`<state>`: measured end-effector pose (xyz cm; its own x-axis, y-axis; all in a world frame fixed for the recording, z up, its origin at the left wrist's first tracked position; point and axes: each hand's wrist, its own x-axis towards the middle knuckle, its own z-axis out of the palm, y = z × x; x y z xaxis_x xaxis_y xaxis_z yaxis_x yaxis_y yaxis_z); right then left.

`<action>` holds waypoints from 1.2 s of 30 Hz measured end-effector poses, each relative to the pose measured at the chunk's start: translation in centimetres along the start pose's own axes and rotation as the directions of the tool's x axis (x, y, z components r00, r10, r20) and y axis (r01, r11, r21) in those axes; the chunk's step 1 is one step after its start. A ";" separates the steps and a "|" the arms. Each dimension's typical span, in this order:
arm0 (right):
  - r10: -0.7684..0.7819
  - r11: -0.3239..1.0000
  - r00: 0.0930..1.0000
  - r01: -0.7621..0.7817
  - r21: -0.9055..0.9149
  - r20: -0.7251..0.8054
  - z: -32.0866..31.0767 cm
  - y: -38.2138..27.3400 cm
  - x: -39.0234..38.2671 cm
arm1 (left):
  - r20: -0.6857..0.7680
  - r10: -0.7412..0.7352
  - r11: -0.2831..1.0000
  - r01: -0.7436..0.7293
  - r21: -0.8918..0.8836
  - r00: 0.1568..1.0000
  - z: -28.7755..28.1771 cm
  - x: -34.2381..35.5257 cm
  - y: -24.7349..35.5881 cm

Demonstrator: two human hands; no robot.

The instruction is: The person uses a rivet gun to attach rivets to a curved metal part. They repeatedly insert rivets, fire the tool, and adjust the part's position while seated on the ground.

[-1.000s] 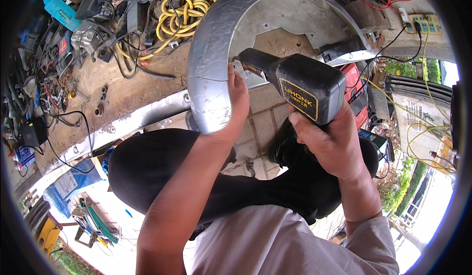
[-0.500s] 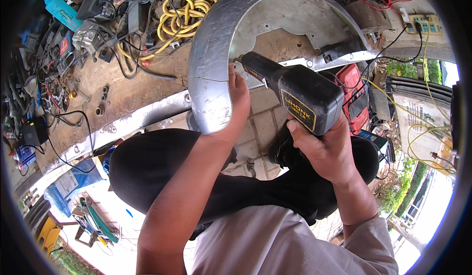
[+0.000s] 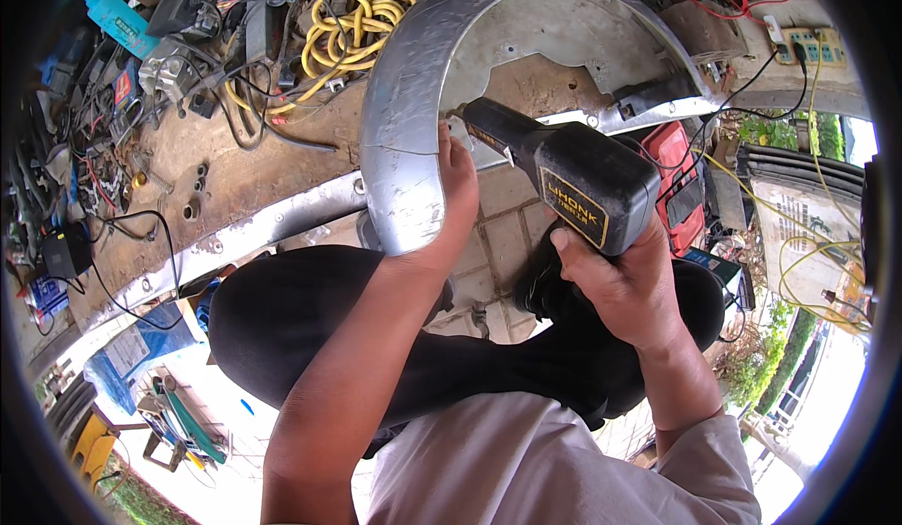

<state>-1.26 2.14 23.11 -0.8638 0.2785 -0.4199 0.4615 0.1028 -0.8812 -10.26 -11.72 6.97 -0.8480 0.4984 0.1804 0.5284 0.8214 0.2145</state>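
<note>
A curved silver-grey fender (image 3: 404,102), scuffed and with a thin crack across its near left end, rests on the workbench. My left hand (image 3: 458,192) is closed round the inner edge of that end, its fingers upright beside the crack and partly hidden. My right hand (image 3: 625,285) grips a black cordless power tool (image 3: 597,177) with a yellow-bordered label; most of the fingers are hidden behind its body. The tool's narrow front end points to the fender's inner edge, close to my left fingertips. Whether its tip touches the fender, I cannot tell.
The wooden workbench (image 3: 301,173) has a metal front edge. Tangled cables, small parts and a coiled yellow hose (image 3: 329,37) cover its back left. A red case (image 3: 675,173) stands to the right of the tool. A power strip (image 3: 810,48) with plugged-in cords is at the far right.
The power tool in my right hand has shifted very slightly to the right. My left hand and the fender look almost unmoved.
</note>
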 end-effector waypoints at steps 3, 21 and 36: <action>0.003 1.000 1.000 -0.003 -0.018 0.005 0.0 0.2 -0.1 | 0.007 0.029 0.999 -0.029 0.032 1.000 -0.2 -0.1 0.0; 0.011 1.000 1.000 -0.011 -0.005 -0.003 -0.1 1.1 -0.4 | -0.038 -0.103 0.986 0.097 -0.135 0.994 0.7 0.0 -0.2; 0.006 1.000 1.000 -0.006 -0.001 0.004 -0.2 0.9 -0.3 | 0.011 -0.104 0.989 0.104 -0.109 0.995 0.6 0.0 -0.1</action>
<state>-0.56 2.36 22.46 -0.8619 0.2755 -0.4257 0.4666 0.1022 -0.8785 -10.32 -11.62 6.35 -0.8987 0.4134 0.1464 0.4383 0.8339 0.3355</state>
